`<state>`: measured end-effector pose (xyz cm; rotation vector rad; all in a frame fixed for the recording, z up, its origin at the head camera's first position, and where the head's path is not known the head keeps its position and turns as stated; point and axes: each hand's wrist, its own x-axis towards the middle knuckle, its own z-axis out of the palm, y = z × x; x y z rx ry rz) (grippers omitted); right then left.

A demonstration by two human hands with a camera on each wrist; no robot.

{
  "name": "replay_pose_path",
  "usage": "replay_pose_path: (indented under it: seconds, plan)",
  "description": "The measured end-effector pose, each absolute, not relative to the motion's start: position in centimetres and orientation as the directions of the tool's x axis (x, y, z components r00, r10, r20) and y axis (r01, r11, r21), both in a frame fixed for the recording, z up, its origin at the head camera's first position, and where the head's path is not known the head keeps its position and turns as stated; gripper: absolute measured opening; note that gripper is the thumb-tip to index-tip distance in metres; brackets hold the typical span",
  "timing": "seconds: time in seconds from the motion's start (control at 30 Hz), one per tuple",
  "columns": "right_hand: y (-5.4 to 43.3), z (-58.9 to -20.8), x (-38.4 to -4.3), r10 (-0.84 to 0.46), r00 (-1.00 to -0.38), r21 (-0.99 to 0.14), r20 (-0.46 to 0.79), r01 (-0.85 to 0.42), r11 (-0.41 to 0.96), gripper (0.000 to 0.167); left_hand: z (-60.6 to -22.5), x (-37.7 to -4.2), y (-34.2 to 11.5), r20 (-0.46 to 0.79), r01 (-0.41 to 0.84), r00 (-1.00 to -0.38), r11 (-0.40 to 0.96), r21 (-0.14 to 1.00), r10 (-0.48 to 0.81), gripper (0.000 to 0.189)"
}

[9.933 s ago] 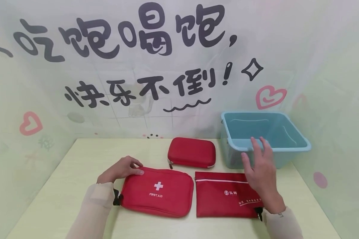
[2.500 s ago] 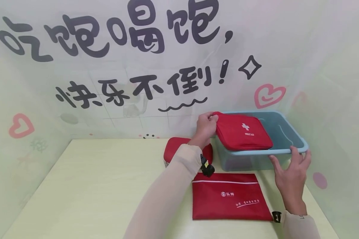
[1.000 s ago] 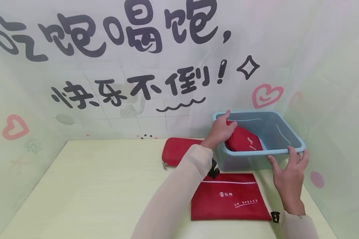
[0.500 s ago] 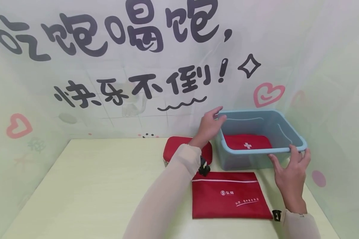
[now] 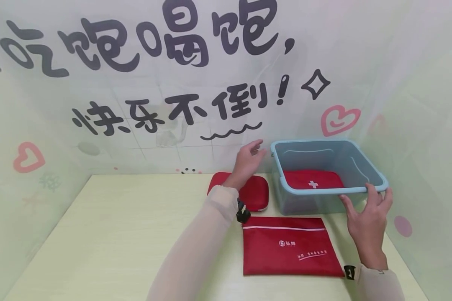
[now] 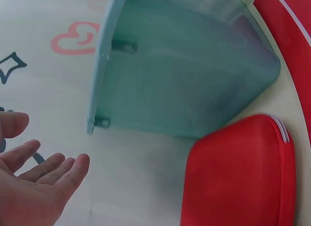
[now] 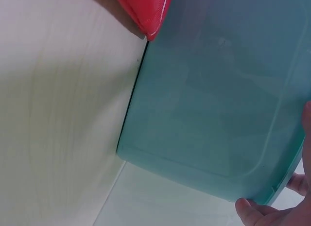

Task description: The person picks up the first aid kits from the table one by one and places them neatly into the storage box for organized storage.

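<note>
A blue plastic bin [image 5: 324, 191] stands at the back right of the table, and the red first-aid bag [image 5: 294, 179] with a white cross lies flat inside it. My right hand [image 5: 368, 225] grips the bin's front right rim, fingers over the edge and thumb below. My left hand [image 5: 245, 163] is in the air left of the bin, fingers spread and holding nothing, as the left wrist view also shows. Beneath that wrist lies a red hard zip case [image 5: 255, 194], partly hidden. In front of the bin lies a flat red zip pouch [image 5: 290, 261] with white lettering.
A pale wooden table [image 5: 109, 238] carries all of this, with bare surface on the left. Printed curtain walls [image 5: 165, 159] close in the back and both sides, near the bin's far and right sides.
The first-aid bag went from the table's left into the bin, where my left hand let go of it. That hand has since moved left, off the bin. My right hand stays on the rim.
</note>
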<state>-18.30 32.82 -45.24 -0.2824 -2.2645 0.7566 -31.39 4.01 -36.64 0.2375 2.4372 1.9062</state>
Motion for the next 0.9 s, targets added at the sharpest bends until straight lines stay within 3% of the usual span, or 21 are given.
replay_pose_path:
  seconds: [0.9]
  plan:
    - [32.6,-45.2,-18.0,0.407,-0.722,-0.597,0.559,-0.011,0.802,0.073,-41.5,-32.3,-3.7,-0.040,-0.060,-0.997,0.322,0.945,-0.068,0.043]
